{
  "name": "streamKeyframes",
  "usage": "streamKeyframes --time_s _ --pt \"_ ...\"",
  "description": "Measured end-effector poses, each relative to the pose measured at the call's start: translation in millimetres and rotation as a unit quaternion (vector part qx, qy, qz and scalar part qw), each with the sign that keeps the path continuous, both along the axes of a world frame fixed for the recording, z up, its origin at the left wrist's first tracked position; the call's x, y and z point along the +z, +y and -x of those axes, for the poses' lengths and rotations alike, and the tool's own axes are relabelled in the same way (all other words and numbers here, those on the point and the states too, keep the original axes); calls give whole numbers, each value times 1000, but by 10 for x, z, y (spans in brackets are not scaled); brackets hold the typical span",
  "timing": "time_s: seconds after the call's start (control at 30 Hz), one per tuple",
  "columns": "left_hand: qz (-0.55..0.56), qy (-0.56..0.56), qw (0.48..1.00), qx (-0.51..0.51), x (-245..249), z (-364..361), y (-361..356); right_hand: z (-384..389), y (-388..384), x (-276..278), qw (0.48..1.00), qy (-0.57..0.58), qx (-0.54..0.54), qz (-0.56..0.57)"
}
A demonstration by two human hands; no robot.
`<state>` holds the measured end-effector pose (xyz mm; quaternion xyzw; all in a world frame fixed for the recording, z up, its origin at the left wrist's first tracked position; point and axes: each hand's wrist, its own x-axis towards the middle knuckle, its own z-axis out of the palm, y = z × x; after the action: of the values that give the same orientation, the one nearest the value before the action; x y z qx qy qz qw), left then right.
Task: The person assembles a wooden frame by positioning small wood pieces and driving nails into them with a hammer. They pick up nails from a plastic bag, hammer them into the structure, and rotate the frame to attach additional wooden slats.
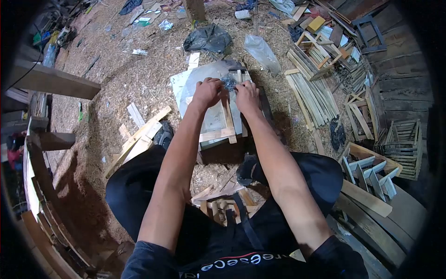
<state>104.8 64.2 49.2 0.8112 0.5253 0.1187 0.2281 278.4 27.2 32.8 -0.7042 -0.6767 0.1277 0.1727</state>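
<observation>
Both hands reach forward over a low work surface (211, 118) between my knees. My left hand (209, 91) is closed, its fingers curled at the left edge of a small pile of dark, shiny bits (228, 83), possibly nails. My right hand (247, 96) is at the pile's right side with fingers bent together; what either hand pinches is too small to make out. A narrow wooden strip (227, 116) runs toward me between the hands, meeting a crosswise strip (217, 135) at the near edge. Beyond the pile lies a dark-ended tool (238, 69), partly hidden.
Wood shavings cover the floor (139, 69). Stacked slats (316, 97) and a wooden crate (316, 56) stand to the right, with a divided wooden box (371, 169) nearer. Loose boards (141, 135) lie by my left foot. A post (194, 10) rises beyond a black plastic bag (207, 38).
</observation>
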Motion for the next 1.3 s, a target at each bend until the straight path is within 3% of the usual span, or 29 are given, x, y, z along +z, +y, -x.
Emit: streamKeyframes --time_s 0.2,0.37,0.47,0.6,0.77,0.87,1.0,1.07,1.1,1.23,1.3 --pt "42 67 996 -34 -58 -59 187 -64 162 -133 998 -4 51 -26" --pt "54 -59 997 -4 -330 69 296 -26 192 -143 996 54 58 -37" --pt "61 -94 994 5 -409 118 296 -27 214 -182 997 31 53 -56" --pt "77 -82 994 0 -304 103 277 -38 226 -236 996 -17 60 -57" --pt "53 -116 992 -2 -398 121 265 -108 193 -199 995 40 63 -58" --pt "-47 -96 994 9 -231 77 196 -124 138 -75 994 75 43 -64" --pt "-27 -186 979 74 55 71 98 -87 60 106 989 75 51 -117" --pt "94 -268 949 136 243 69 -30 -27 -1 171 956 269 49 -107" --pt "125 -296 935 148 282 81 -98 47 -59 254 944 311 20 -109" --pt "185 -433 868 156 325 100 -291 234 -178 381 903 422 2 -78" --pt "176 -446 861 169 447 105 -389 286 -243 508 899 431 21 -73"
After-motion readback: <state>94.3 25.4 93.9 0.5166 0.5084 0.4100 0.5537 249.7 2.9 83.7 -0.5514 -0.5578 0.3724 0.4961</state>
